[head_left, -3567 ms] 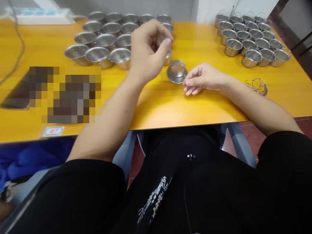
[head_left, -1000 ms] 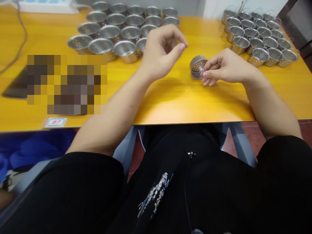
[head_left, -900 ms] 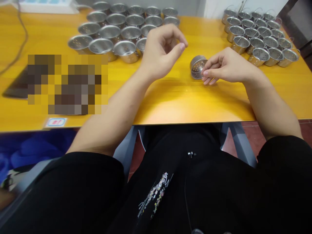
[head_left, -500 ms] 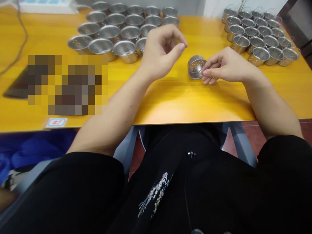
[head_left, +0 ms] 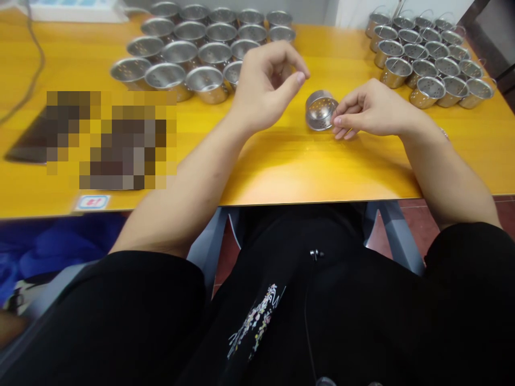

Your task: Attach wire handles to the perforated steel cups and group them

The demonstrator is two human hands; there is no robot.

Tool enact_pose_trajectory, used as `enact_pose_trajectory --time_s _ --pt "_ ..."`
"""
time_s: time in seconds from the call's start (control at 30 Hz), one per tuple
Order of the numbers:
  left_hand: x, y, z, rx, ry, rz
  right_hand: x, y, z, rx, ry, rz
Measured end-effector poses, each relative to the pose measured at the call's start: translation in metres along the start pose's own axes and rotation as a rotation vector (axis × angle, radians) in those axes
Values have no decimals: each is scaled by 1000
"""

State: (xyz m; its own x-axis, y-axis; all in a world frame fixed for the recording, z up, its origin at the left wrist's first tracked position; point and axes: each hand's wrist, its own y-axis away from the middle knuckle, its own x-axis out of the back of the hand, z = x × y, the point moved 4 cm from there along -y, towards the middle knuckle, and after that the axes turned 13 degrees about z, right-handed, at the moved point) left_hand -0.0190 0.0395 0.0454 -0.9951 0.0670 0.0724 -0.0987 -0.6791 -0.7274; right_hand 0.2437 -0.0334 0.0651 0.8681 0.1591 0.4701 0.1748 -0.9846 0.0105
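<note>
Yellow desk (head_left: 281, 177): perforated metal cups (head_left: 207, 83) grouped at eleven o'clock; smaller metal cups (head_left: 427, 92), some with wire handles, at two. One loose metal cup (head_left: 321, 110), tilted, at one o'clock between both hands. Left hand (head_left: 267, 88): curled, fingertip contact impossible to tell. Right hand (head_left: 364, 110): thumb and fingers pressed together at loose cup's rim, any held piece too small to tell.

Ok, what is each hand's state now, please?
Left hand: fingers curled, no object visible; closure unclear.
Right hand: fingers at edge of perforated cup; grip unclear.
</note>
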Motion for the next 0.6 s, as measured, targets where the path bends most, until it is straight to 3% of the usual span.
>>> enact_pose_trajectory --time_s 0.47,0.6 --pt "1 3 -9 57 -13 -19 -3 -2 1 -59 80 5" --pt "-3 9 -14 134 17 -87 -5 0 0 -53 66 4"
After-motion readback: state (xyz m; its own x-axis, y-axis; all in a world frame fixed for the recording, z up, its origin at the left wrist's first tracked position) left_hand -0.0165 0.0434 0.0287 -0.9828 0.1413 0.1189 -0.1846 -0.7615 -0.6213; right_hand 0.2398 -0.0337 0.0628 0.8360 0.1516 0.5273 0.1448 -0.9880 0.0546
